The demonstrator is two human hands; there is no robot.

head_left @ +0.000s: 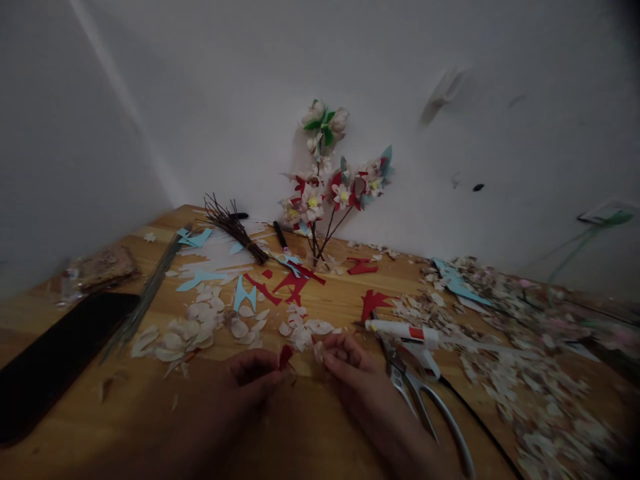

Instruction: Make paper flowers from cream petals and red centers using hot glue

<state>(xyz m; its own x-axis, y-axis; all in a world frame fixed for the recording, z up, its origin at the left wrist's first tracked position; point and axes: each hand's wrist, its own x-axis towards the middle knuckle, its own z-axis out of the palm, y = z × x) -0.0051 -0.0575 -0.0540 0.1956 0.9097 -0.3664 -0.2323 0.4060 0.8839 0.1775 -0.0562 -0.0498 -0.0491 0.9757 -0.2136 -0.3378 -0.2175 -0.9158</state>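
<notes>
Low over the front of the wooden table, my left hand [255,377] pinches a small red paper petal [285,357] between thumb and fingertips. A short gap away, my right hand [353,367] is closed on a pale petal [319,351]; a bit of red shows beside it. Just beyond both hands lies a cluster of whitish petals [303,332]. To the right of my right hand are a white glue gun [407,333] with a red patch and a pair of scissors [413,387] with grey handles. The inner fingers of both hands are partly hidden in shadow.
Handmade flowers on twigs [325,193] stand against the wall. A twig bundle [237,230], thin wires [150,287], red paper scraps [295,283] and blue paper scraps [245,293] lie behind. At left is a black phone [65,353]; loose petals [530,393] cover the right side.
</notes>
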